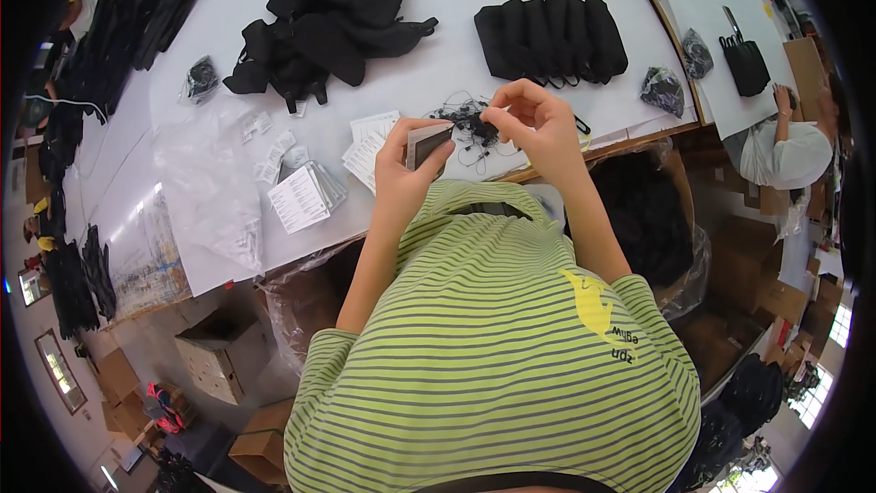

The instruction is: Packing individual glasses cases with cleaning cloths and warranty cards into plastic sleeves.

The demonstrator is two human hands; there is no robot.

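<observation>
My left hand is closed round a small stack of hang tags, dark-faced with pale edges, held upright above the table's front edge. Just right of it, my right hand is raised with thumb and forefinger pinched together. Those fingertips are at the edge of a tangled pile of black tag strings; whatever they pinch is too small to make out. Left of my left hand lie white printed tags, partly hidden by that hand. Another fanned stack of white printed tags rests farther left.
Black fabric bags lie heaped at the table's far side, beside a neat row of black bags. Clear plastic sheeting covers part of the left. An open carton of black goods stands below right. Another person works at far right.
</observation>
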